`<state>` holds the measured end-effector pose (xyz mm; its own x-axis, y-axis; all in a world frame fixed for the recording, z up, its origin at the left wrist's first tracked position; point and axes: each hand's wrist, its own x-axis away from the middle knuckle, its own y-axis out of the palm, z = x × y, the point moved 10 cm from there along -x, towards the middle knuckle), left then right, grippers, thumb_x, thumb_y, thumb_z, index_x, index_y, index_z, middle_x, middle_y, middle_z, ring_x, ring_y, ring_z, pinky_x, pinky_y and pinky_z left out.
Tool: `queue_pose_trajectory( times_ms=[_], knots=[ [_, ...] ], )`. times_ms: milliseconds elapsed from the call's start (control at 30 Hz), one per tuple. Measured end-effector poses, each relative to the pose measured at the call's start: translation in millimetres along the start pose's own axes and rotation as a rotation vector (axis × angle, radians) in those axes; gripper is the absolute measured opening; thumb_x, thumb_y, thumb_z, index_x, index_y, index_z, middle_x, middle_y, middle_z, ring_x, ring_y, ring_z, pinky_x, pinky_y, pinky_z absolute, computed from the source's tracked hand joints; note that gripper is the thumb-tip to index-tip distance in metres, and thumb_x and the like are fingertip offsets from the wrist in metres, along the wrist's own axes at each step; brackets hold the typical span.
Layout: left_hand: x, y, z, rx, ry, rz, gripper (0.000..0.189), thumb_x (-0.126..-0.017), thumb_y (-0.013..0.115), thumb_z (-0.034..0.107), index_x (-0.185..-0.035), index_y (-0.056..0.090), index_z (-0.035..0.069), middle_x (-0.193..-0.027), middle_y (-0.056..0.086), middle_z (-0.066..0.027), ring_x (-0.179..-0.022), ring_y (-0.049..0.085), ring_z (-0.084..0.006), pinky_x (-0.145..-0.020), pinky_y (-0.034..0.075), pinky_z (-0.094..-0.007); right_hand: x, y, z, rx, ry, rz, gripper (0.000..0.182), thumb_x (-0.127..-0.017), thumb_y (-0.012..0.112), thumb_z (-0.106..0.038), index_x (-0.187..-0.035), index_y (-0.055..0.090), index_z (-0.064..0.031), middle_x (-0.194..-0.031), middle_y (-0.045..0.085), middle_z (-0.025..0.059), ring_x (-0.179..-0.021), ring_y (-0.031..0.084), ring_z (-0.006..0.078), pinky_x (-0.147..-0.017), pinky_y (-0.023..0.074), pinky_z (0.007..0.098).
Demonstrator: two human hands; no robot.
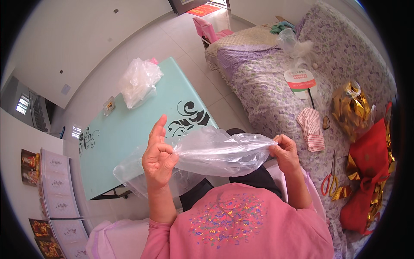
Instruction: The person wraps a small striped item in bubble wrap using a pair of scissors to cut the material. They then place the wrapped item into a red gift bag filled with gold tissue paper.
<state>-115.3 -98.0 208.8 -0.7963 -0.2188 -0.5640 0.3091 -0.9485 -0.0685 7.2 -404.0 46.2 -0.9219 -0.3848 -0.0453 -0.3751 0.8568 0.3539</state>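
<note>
A clear plastic bag [223, 152] is stretched sideways between my hands, above my lap. My left hand [160, 155] pinches it between thumb and index finger, the other fingers raised. At the bag's opposite end, my right hand [284, 152] grips a gathered corner. Part of the clear plastic hangs loosely past my left wrist, beside the near edge of the glass-topped table [142, 123]. On that table's far part lies a heap of crumpled clear plastic bags [140, 82].
A small clear packet [109, 106] sits at the table's left edge. On the flowered sofa cover [252, 84] to my right are red-handled scissors [330, 184], a striped cloth [310, 129], a hand fan [300, 83], a bag of gold foil [351, 106] and red fabric [368, 155].
</note>
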Motion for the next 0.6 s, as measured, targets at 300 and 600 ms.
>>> queue_pose_trajectory(
  times_ms=[300, 600],
  knots=[
    [3, -13, -14, 0.277, -0.179, 0.087, 0.006, -0.09, 0.052, 0.009, -0.09, 0.051, 0.003, -0.115, 0.058, -0.0247, -0.113, 0.056, -0.0345, -0.101, 0.038, -0.0434, 0, 0, 5, -0.189, -0.001, -0.06, 0.032, -0.083, 0.07, -0.008, -0.111, 0.058, -0.0003, -0.103, 0.062, 0.0087, -0.088, 0.058, 0.0138, -0.073, 0.0474, 0.026],
    [4, -27, -46, 0.305, -0.308, 0.304, 0.008, -0.096, 0.047, 0.011, -0.094, 0.047, 0.003, -0.089, 0.062, -0.0114, -0.081, 0.061, -0.0176, -0.075, 0.051, -0.0329, 4, 56, -23, -0.161, -0.231, -0.374, 0.018, -0.091, 0.062, -0.009, -0.103, 0.057, 0.0027, -0.104, 0.06, 0.0116, -0.094, 0.056, 0.0142, -0.083, 0.0453, 0.0278]
  ],
)
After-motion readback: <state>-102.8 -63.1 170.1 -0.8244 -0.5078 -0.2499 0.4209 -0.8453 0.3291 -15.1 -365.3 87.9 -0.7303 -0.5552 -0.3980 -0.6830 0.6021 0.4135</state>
